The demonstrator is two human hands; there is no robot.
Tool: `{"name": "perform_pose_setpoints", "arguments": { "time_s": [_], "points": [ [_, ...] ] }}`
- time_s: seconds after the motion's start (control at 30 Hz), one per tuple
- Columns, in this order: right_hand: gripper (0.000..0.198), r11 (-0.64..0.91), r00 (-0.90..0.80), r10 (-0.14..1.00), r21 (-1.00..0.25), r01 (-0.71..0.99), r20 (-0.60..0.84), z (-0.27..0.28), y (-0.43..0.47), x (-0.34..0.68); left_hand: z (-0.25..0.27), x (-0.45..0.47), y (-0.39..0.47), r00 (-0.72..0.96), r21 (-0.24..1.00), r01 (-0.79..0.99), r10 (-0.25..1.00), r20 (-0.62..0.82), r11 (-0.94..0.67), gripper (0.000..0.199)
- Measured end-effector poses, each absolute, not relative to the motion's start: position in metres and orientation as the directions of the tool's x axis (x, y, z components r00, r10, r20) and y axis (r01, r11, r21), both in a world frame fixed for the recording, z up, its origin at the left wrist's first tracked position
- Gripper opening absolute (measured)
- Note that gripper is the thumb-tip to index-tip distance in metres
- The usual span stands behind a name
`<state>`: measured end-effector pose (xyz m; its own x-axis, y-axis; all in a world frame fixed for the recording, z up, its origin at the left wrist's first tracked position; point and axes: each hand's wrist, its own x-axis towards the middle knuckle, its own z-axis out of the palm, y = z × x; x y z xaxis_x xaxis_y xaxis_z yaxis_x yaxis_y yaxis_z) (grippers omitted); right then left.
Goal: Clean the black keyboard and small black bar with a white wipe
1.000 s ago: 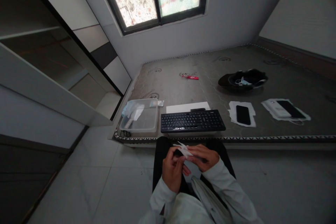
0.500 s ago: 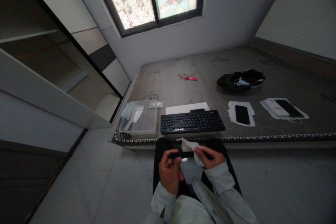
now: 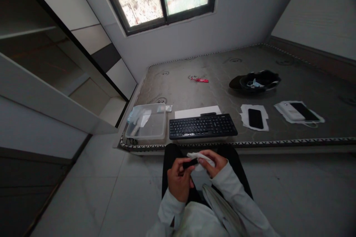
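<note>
Over my lap, my left hand [image 3: 180, 177] is closed on the left end of a small black bar-shaped object [image 3: 190, 163], whose exact kind I cannot make out. My right hand [image 3: 213, 163] pinches a white tissue [image 3: 200, 166] against the right end of that object, so this end is partly covered. Just beyond my knees, a black keyboard [image 3: 203, 126] lies along the front of the mattress. Neither hand touches it.
A clear plastic box [image 3: 151, 122] stands left of the keyboard. To the right, a phone [image 3: 255, 119] and a white device [image 3: 294, 112] lie on white sheets. Behind them sits a dark cap [image 3: 254, 82]; a red item [image 3: 200, 80] lies farther back on the mattress [image 3: 178, 90].
My right hand has moved left, bringing the tissue onto the black object's right end. My left hand keeps its hold with little movement. The view has shifted slightly.
</note>
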<state>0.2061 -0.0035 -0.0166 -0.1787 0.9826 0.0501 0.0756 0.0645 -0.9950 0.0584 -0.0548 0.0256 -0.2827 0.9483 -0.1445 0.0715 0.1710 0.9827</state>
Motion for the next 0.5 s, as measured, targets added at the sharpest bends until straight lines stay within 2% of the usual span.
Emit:
{"name": "perform_pose_setpoints", "arguments": {
  "time_s": [0.13, 0.27, 0.37, 0.43, 0.5],
  "points": [
    [0.034, 0.153, -0.249, 0.964, -0.965, 0.214, 0.098, -0.022, -0.002, 0.211, 0.023, 0.058, -0.055, -0.323, 0.976, 0.137, 0.939, -0.116, 0.168, 0.032],
    [0.039, 0.116, -0.219, 0.973, -0.968, 0.221, 0.067, -0.029, -0.003, 0.209, 0.02, 0.055, -0.054, -0.317, 0.968, 0.189, 0.943, -0.101, 0.167, 0.033],
    [0.05, -0.033, -0.168, 0.985, -0.999, -0.025, -0.028, -0.032, -0.004, 0.206, 0.019, 0.053, -0.053, -0.325, 0.974, 0.145, 0.938, -0.121, 0.176, 0.036],
    [0.058, -0.166, -0.128, 0.982, -0.959, -0.23, -0.139, -0.031, -0.004, 0.207, 0.02, 0.053, -0.053, -0.335, 0.979, 0.096, 0.932, -0.137, 0.178, 0.037],
    [0.06, -0.231, -0.069, 0.973, -0.908, -0.351, -0.221, -0.03, -0.004, 0.211, 0.023, 0.053, -0.054, -0.343, 0.983, 0.046, 0.927, -0.151, 0.177, 0.039]
  ]
}}
